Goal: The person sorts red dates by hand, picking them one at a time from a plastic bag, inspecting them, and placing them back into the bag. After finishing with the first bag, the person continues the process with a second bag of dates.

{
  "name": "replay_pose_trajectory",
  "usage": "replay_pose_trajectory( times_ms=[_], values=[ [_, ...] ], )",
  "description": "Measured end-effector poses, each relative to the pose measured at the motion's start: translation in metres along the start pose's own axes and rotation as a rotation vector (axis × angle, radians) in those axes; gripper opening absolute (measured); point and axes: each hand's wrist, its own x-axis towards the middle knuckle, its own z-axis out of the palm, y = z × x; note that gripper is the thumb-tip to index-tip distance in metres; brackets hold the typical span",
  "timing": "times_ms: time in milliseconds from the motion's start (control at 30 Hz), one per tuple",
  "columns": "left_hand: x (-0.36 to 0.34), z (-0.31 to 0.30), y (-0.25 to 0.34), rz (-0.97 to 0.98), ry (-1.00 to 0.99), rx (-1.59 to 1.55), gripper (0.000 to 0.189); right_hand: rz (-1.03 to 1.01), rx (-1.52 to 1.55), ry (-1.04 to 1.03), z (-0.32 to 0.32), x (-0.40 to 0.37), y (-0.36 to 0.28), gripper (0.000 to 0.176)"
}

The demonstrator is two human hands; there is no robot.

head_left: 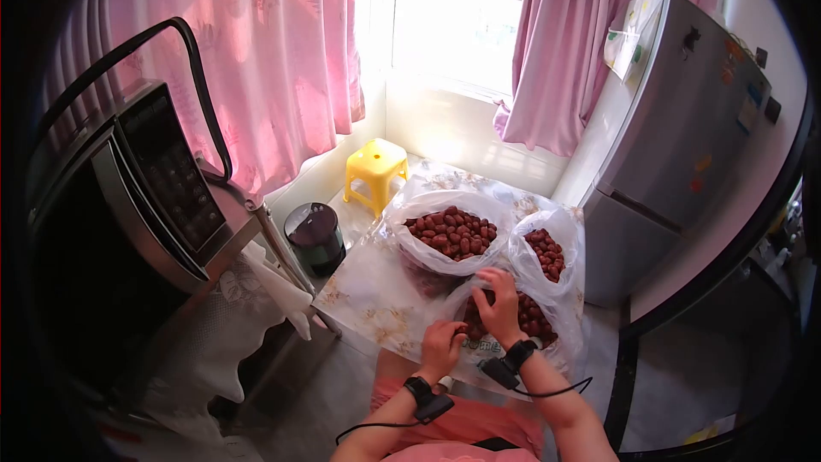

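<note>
Three clear plastic bags of dried red dates stand on the table. My right hand (pixel 500 304) is over the nearest bag (pixel 560 316), fingers bent and apart, with nothing visible between them. Partly behind that hand lie the dates (pixel 534 321) in this bag. At its left edge my left hand (pixel 439 349) is closed, a dark red date (pixel 462 328) showing at the fingertips. The largest bag (pixel 410 210), its mouth spread wide, holds a heap of dates (pixel 453 233) beyond my hands. A smaller bag (pixel 569 235) of dates stands to its right.
The table (pixel 368 312) has a flowered cover. A yellow stool (pixel 376 167) and a dark round bin (pixel 315 235) stand behind it to the left. A microwave (pixel 162 171) on a rack is at the left, a grey refrigerator (pixel 676 120) at the right.
</note>
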Motion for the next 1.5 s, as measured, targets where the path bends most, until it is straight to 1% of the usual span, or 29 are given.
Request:
replay_pose_trajectory(
  times_ms=[67, 167, 300, 367, 600, 667, 767, 800, 900, 1100, 1233, 1400, 1500],
  values=[
    [0.0, -0.001, 0.003, -0.009, -0.009, -0.01, 0.018, 0.059, 0.029, -0.051, -0.008, -0.032, -0.002, 0.027],
    [0.003, -0.003, 0.006, -0.001, -0.008, -0.016, 0.016, 0.148, -0.018, -0.059, -0.014, -0.074, 0.006, 0.027],
    [0.003, -0.004, 0.009, 0.0, 0.004, -0.009, 0.016, 0.174, -0.043, -0.086, -0.016, -0.102, 0.01, 0.027],
    [0.003, -0.003, 0.008, -0.004, 0.004, -0.006, 0.016, 0.119, -0.092, -0.114, -0.016, -0.106, 0.01, 0.027],
    [0.0, 0.001, 0.004, -0.019, 0.019, -0.015, 0.016, 0.132, -0.096, -0.114, -0.015, -0.112, 0.01, 0.026],
    [0.0, 0.0, 0.004, 0.001, 0.021, -0.012, 0.019, 0.155, -0.093, -0.105, -0.015, -0.11, 0.008, 0.025],
    [-0.002, 0.001, 0.003, -0.028, 0.025, -0.006, 0.024, 0.175, -0.077, -0.109, -0.016, -0.11, 0.007, 0.025],
    [-0.002, 0.001, 0.003, -0.019, 0.028, -0.005, 0.028, 0.163, -0.082, -0.108, -0.016, -0.108, 0.006, 0.025],
    [-0.004, 0.002, 0.0, -0.038, 0.019, 0.002, 0.032, 0.163, -0.078, -0.117, -0.016, -0.109, 0.007, 0.026],
    [-0.008, 0.006, -0.005, -0.043, 0.033, 0.029, 0.036, 0.177, -0.051, -0.116, -0.015, -0.111, 0.009, 0.028],
    [-0.004, 0.003, -0.002, -0.026, 0.01, 0.017, 0.034, 0.176, -0.057, -0.123, -0.015, -0.111, 0.009, 0.027],
    [0.001, 0.0, 0.003, -0.001, -0.004, 0.005, 0.028, 0.191, -0.049, -0.102, -0.015, -0.11, 0.009, 0.027],
    [0.005, -0.003, 0.009, 0.042, -0.009, 0.03, 0.03, 0.201, -0.038, -0.085, -0.015, -0.111, 0.009, 0.028]
  ],
)
